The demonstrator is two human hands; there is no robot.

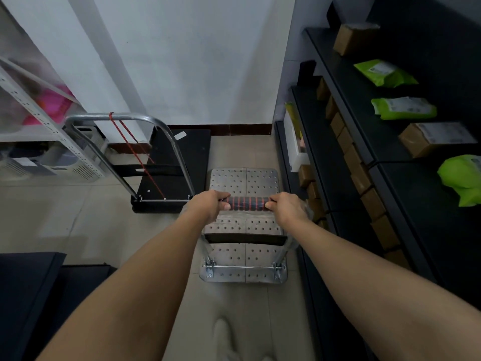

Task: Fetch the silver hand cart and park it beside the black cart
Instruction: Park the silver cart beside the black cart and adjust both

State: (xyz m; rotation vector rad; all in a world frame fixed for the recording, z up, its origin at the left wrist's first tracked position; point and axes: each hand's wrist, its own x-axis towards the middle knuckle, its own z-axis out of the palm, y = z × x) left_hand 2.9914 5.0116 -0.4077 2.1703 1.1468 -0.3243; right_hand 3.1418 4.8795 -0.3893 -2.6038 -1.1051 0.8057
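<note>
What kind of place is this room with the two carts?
Probably a parcel storeroom or small warehouse. The black shelves on the right hold brown boxes and green mail bags, a perforated metal rack stands on the left, and the silver cart is beside a black cart.

Left hand [208, 204] and right hand [287, 208] are bare, with both forearms uncovered to the frame's edge.

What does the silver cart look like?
The silver cart has a flat, shiny metal deck dotted with round holes and a metal handle hinged at the near end. Its grip is black with red rings. The left hand and right hand hold it. It stands on the floor between the black cart and dark shelves.
</note>
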